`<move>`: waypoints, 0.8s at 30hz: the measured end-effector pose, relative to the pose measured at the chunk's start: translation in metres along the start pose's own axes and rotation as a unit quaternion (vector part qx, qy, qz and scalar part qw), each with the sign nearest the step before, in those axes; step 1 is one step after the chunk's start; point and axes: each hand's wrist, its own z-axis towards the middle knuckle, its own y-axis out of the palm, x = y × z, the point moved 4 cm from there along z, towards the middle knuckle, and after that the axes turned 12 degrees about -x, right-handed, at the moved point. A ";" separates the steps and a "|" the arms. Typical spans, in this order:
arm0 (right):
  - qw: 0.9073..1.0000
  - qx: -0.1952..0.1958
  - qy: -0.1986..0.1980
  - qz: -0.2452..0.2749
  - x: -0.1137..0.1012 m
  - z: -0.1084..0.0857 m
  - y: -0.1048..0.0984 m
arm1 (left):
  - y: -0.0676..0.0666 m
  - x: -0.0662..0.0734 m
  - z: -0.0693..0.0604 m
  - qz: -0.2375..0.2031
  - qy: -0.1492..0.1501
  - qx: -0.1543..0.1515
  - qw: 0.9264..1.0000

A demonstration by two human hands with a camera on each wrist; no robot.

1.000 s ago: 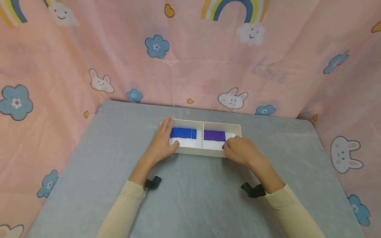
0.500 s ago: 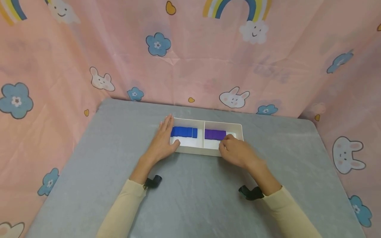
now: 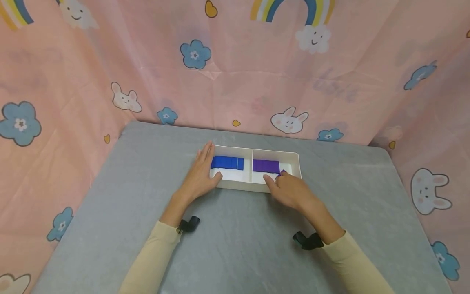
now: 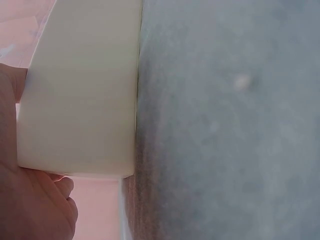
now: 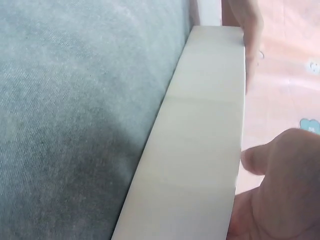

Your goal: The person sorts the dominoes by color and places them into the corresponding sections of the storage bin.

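A white two-compartment box (image 3: pixel 238 186) lies lengthwise before me. My left hand (image 3: pixel 197 174) holds its left end, fingers along the end wall and thumb over the front rim. In the left compartment is a row of flat blue blocks (image 3: pixel 225 162). A row of flat purple blocks (image 3: pixel 266 166) lies along the back of the right compartment. My right hand (image 3: pixel 291 190) reaches over the front wall there, a tilted purple block (image 3: pixel 282 173) at its curled fingers and the thumb spread toward the divider. Its other fingers are hidden. In the right wrist view the right thumb (image 5: pixel 256 159) sits by the rim.
The box stands on a grey cloth-covered table (image 3: pixel 235 245), toward its back edge. A pink printed curtain (image 3: pixel 235 81) hangs behind and at both sides. Dark wrist-worn devices (image 3: pixel 307 241) sit below both hands.
My right hand has moved a little left, and its thumb has spread away from the fingers. The loose purple block now shows behind the fingers. The left hand keeps its place on the box.
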 end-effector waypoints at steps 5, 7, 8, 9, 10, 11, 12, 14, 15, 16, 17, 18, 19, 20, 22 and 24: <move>0.999 0.026 0.014 0.012 0.003 0.002 -0.003 | 0.000 0.000 0.000 -0.001 -0.002 -0.002 1.000; 0.999 0.029 0.021 0.011 0.003 0.003 -0.003 | 0.000 0.000 0.000 -0.001 -0.002 -0.003 1.000; 0.999 0.029 0.023 0.013 0.003 0.003 -0.003 | 0.000 0.000 0.000 -0.001 -0.003 -0.003 1.000; 0.999 0.030 0.025 0.014 0.003 0.004 -0.003 | 0.000 0.000 0.000 -0.001 -0.002 -0.002 1.000; 0.999 0.031 0.028 0.016 0.003 0.004 -0.002 | 0.000 0.001 0.000 -0.001 -0.001 -0.002 1.000; 0.999 0.031 0.030 0.018 0.002 0.005 -0.002 | 0.000 0.001 0.000 -0.001 -0.001 -0.002 1.000; 0.999 0.032 0.032 0.022 0.002 0.005 -0.002 | 0.000 0.001 0.000 -0.001 -0.001 -0.001 1.000; 0.998 0.032 0.036 0.029 0.002 0.005 -0.002 | -0.001 0.001 0.000 -0.002 0.000 0.000 1.000; 0.998 0.031 0.037 0.031 0.003 0.006 -0.002 | -0.001 0.001 0.000 -0.002 0.001 0.001 1.000; 0.998 0.029 0.039 0.034 0.003 0.006 -0.002 | -0.001 0.001 0.000 -0.002 0.002 0.002 1.000; 0.998 0.027 0.041 0.036 0.003 0.006 -0.001 | -0.001 0.001 0.000 -0.002 0.002 0.002 1.000; 0.998 0.026 0.043 0.036 0.004 0.007 -0.001 | -0.001 0.001 0.000 -0.002 0.002 0.002 1.000; 0.998 0.024 0.044 0.035 0.004 0.007 0.000 | -0.001 0.001 0.000 -0.001 0.001 0.002 1.000; 0.998 0.024 0.045 0.035 0.004 0.008 0.000 | -0.001 0.001 -0.001 -0.001 0.002 0.002 1.000; 0.998 0.023 0.046 0.036 0.004 0.009 0.001 | -0.001 0.001 -0.001 -0.001 0.003 0.002 1.000; 0.998 0.023 0.046 0.036 0.004 0.009 0.001 | -0.001 0.001 -0.001 0.000 0.004 0.001 1.000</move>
